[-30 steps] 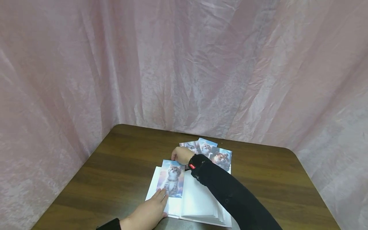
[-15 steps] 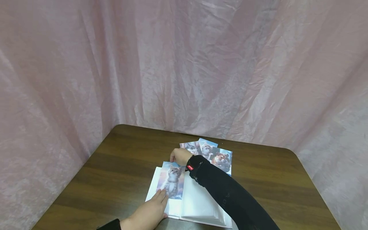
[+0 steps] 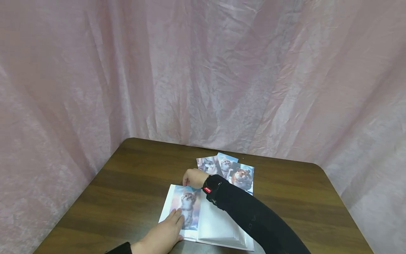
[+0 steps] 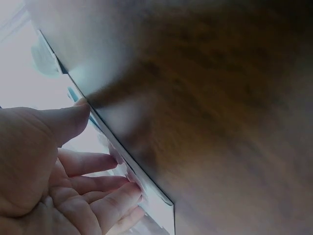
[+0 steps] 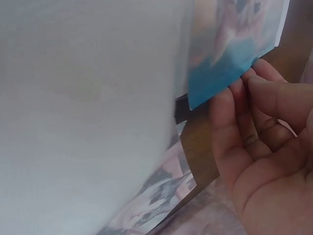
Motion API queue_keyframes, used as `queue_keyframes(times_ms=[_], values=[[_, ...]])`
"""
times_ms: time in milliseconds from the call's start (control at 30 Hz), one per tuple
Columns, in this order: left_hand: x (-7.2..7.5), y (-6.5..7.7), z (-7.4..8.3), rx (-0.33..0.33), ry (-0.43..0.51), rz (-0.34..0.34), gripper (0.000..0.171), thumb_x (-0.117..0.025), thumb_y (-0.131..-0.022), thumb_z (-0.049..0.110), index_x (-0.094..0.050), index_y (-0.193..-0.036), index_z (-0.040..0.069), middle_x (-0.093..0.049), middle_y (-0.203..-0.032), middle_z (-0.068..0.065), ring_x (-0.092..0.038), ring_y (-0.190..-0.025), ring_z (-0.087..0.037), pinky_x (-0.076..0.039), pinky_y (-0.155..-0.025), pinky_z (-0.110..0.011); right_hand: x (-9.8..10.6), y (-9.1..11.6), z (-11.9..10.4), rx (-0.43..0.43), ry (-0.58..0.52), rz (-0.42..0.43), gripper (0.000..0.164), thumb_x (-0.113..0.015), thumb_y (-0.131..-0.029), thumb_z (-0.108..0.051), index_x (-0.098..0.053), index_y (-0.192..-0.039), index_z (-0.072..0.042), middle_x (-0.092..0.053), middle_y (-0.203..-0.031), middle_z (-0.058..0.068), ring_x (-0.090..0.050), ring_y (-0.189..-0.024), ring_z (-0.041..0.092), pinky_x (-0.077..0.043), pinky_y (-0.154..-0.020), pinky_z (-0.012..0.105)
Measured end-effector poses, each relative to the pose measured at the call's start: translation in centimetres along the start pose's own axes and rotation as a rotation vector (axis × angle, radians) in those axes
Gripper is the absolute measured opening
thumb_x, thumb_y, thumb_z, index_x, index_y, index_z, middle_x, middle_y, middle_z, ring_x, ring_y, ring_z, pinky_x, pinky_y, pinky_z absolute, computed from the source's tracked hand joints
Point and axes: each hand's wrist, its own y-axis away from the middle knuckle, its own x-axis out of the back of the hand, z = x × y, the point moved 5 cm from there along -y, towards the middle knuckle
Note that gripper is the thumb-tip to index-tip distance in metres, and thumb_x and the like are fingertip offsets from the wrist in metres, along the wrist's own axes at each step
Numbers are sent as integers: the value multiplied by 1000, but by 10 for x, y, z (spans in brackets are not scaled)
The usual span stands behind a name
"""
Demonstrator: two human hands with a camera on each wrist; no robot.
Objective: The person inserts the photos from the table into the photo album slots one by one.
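Observation:
An open white photo album [image 3: 217, 220] lies on the table, and a kitten photo [image 3: 188, 203] covers most of its left page. My right hand [image 3: 194, 178] pinches the photo's top edge, beside its blue strip [image 5: 217, 81] in the right wrist view. My left hand [image 3: 162, 232] rests on the lower left of that page with fingers extended over the photo's side. In the left wrist view, the left thumb [image 4: 71, 122] touches the album's near edge. Part of the photo's lower left lies hidden under the left fingers.
Several loose photos lie overlapping behind the album, among them a hamster photo [image 3: 241, 178] and a grey kitten photo [image 3: 207, 165]. My right sleeve [image 3: 253, 215] crosses over the right page. A pink curtain [image 3: 203, 70] hangs behind the brown table [image 3: 104, 197].
The kitten photo has slid down the left page toward me, its top now near the album's upper edge. My right hand has moved down and left with it; the left hand has barely shifted.

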Motion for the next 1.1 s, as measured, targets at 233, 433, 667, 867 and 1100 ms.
queue_keyframes(times_ms=[233,433,667,867,1100], values=[[1,1,-1,9,33,7,57,-71,-91,34,-62,-126,-10,-56,-135,-29,-56,-124,-43,-52,-97,-43,2,5,-9,20,10,-1,15,-72,-88,1,-79,-86,-12,-72,-81,-6,-64,-79,7,-52,-74,20],[1,1,0,-3,-17,-12,57,-69,-93,35,-62,-127,-9,-56,-136,-28,-56,-125,-41,-51,-99,-41,1,7,-9,12,-22,-43,20,-70,-86,5,-78,-85,-13,-65,-74,-10,-58,-72,4,-48,-68,17],[-1,0,-1,-23,-14,-26,58,-68,-93,36,-61,-128,-9,-55,-137,-29,-55,-126,-42,-51,-98,-41,-2,5,-3,20,-42,-85,19,-70,-87,2,-77,-86,-15,-67,-78,-8,-58,-73,3,-48,-69,18],[-1,-1,-2,-27,-22,-7,58,-69,-92,36,-61,-127,-10,-56,-135,-29,-56,-124,-43,-52,-98,-41,-3,7,-3,3,-54,-92,18,-69,-89,1,-77,-88,-15,-66,-81,-9,-58,-77,5,-49,-72,20],[1,0,0,-41,-68,25,57,-70,-92,37,-63,-125,-9,-58,-132,-28,-59,-121,-40,-51,-99,-40,1,11,-7,26,-31,-57,16,-66,-91,-1,-77,-91,-13,-71,-90,-5,-62,-83,6,-51,-76,20]])
